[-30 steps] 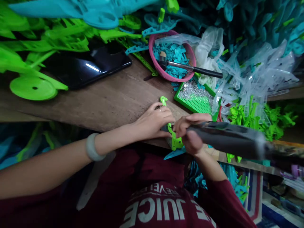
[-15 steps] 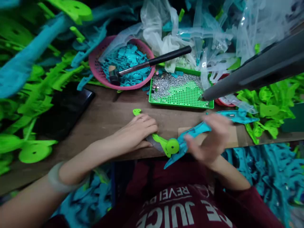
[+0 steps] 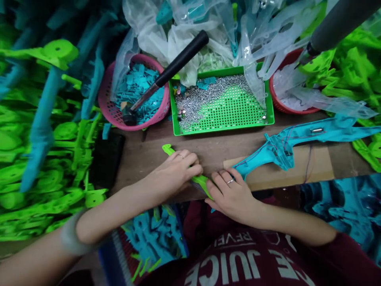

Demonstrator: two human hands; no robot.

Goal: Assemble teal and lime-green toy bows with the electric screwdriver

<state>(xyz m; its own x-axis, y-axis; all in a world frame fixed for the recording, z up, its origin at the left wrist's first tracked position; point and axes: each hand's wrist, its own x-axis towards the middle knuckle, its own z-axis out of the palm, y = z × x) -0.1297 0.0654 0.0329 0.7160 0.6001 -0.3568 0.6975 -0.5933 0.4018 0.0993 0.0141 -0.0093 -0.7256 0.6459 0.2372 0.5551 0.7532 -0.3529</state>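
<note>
My left hand [image 3: 175, 171] is closed around a long green plastic part [image 3: 168, 149], whose small looped tip sticks out beyond the fingers. A greyish clear piece shows beneath it. My right hand [image 3: 230, 194] curls over the other end of this part, covering the round disc there, with its fingertips pressed down. Under the right hand runs a long blue plastic shell [image 3: 258, 157], lying hollow side up, with thin red and dark wires and a small metal piece inside. The contact between green part and shell is hidden by the right hand.
Behind my hands are a green tray [image 3: 223, 129] of small screws, a pink basket [image 3: 104, 95] of blue pieces with a hammer [image 3: 181, 59], and a red basket [image 3: 276, 97]. A grey power screwdriver [image 3: 336, 29] hangs upper right. Cardboard [image 3: 315, 169] lies under the shell. Green parts [image 3: 62, 178] pile up left.
My right hand has come down from above the blue shell onto the disc end of the green part. My left hand keeps its hold. The view has shifted, and the screwdriver sits farther up and right.
</note>
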